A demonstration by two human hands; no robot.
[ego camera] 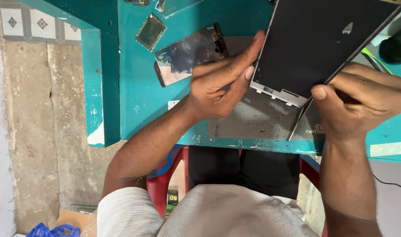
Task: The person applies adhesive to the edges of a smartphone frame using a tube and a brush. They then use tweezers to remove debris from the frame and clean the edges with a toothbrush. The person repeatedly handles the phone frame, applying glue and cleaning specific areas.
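Taking the large dark panel [323,39] as the landmark: far to its left, a teal bench [139,101] ends in a chipped, paint-worn edge beside a bare concrete wall [33,131]. On the bench, left of the panel, lie a small framed screen part [151,31] and a bigger cracked phone screen [189,53], both flat and just apart from each other. The left hand [220,85] comes up from the lower left, wrist bent, palm turned toward the panel's left edge; its fingers are straight and close together, pressed flat along that edge. The panel is tilted, its lower silver-framed corner resting over a grey work mat [257,118]. At the panel's lower right, the right hand [363,103] is curled, fingers clamped on a thin metal tool [299,120] whose tip meets the panel's bottom corner. Bare mat lies open below the panel; the bench's near edge runs just beneath it.
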